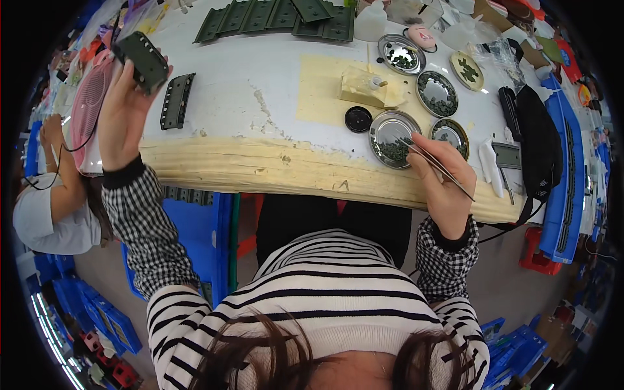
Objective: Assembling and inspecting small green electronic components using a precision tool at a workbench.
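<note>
My left hand (125,117) is closed on a dark green rectangular plastic part (144,60) with a row of light marks along one edge, raised over the table's left side. A similar dark green part (174,101) lies on the tabletop just right of that hand. In my right hand (450,182) a pair of metal tweezers (444,171) is pinched, slanting up and left. Its tips reach over a round metal dish (377,156) with small dark green pieces (392,151) in it. Whether the tips grip a piece is too small to tell.
Several other round dishes (437,95) of green pieces stand beyond the right hand. A yellowish block (361,90) and black round lid (358,119) lie nearby. Green panels (273,15) line the far side. A pink basket (92,97) and another person (54,208) are at left.
</note>
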The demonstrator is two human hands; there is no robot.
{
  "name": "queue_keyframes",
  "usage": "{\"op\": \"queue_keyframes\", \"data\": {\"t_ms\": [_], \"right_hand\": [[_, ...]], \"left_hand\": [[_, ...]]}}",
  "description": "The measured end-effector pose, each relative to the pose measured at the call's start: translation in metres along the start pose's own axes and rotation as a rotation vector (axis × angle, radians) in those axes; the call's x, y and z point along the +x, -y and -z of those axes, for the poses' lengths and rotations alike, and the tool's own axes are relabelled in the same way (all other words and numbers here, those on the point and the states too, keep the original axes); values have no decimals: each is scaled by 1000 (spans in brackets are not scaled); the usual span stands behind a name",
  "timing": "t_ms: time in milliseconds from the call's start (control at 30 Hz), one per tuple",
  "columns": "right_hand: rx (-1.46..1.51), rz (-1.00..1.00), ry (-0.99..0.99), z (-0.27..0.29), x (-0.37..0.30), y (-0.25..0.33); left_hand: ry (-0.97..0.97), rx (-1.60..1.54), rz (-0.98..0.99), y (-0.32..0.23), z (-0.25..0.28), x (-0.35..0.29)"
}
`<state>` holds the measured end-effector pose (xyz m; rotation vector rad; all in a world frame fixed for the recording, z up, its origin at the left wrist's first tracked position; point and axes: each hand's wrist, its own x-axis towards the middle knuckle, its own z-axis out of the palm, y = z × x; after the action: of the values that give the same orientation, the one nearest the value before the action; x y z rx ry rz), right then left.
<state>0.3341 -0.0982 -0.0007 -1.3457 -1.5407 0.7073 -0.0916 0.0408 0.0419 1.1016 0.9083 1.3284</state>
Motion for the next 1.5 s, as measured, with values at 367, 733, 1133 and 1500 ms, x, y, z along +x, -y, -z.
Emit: {"op": "queue_keyframes", "data": {"t_ms": [367,733,1133,1500], "right_hand": [[-129,63,-40,-15,2,-13],[-19,76,14,-15,3,-2],[276,111,182,-29,11,34],[-186,495,180,-32,1,48]], "left_hand": [[112,-393,449,73,-164,-108],[260,-93,317,90,-172,-114],[451,-167,417,92,-182,-102],[346,-495,579,88,-180,-102]]}}
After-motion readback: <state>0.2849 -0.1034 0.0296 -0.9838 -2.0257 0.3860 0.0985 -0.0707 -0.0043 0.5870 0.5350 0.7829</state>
